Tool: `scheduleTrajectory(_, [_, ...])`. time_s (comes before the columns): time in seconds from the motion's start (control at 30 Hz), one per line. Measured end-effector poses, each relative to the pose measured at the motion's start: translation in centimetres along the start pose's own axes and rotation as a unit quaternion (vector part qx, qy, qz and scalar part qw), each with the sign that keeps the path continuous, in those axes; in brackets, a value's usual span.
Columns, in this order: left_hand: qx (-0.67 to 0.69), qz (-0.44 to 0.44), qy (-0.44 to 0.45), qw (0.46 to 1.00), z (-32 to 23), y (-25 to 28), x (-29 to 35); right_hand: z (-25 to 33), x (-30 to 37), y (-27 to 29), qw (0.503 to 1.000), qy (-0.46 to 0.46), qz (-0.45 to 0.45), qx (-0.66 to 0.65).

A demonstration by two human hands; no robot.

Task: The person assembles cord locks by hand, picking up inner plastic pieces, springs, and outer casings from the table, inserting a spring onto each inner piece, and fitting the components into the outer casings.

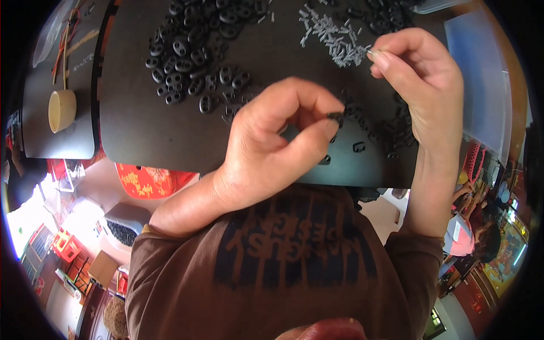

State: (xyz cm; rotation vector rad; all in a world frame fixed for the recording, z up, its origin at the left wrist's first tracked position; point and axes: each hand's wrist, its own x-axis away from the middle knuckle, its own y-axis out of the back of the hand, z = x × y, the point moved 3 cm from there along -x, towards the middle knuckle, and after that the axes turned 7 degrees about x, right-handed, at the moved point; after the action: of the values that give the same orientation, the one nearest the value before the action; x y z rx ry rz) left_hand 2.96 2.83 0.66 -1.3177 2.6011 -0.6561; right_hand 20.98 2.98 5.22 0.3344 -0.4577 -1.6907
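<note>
Steady the black piece (335,117) your left hand (277,144) pinches by the desk's (153,130) near edge; your right hand (422,73) pinches metal (369,52).

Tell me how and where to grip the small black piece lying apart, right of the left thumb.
Pinch the small black piece by its opposite outer edges, from above, probably coming from the near side: it looks low and rounded, with bare table toward the person.
</note>
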Motion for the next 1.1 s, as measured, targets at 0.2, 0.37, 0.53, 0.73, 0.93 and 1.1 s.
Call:
scheduleTrajectory(0.2, [0.072,-0.028,-0.035,0.996,0.4,-0.1,-0.5,0.2,3.8,-1.3,0.991,0.013,0.024,-0.13])
scheduleTrajectory(0.37, [0.082,-0.032,-0.032,0.996,0.7,-0.1,-0.5,-0.2,4.7,-2.3,0.984,0.005,0.051,-0.173])
scheduleTrajectory(0.53, [0.078,-0.03,-0.025,0.996,0.7,-0.2,-0.3,0.0,5.2,-2.9,0.981,-0.005,0.034,-0.19])
scheduleTrajectory(0.73, [0.069,-0.018,-0.022,0.997,0.7,-0.2,-0.3,-0.1,5.2,-2.9,0.979,-0.001,0.022,-0.205])
scheduleTrajectory(0.93, [0.09,-0.02,-0.026,0.995,0.7,0.0,-0.3,-0.2,5.1,-3.1,0.975,0.001,0.019,-0.22])
scheduleTrajectory(1.1, [0.065,-0.014,-0.024,0.997,0.6,-0.1,-0.3,-0.1,5.2,-3.1,0.977,-0.007,0.021,-0.21])
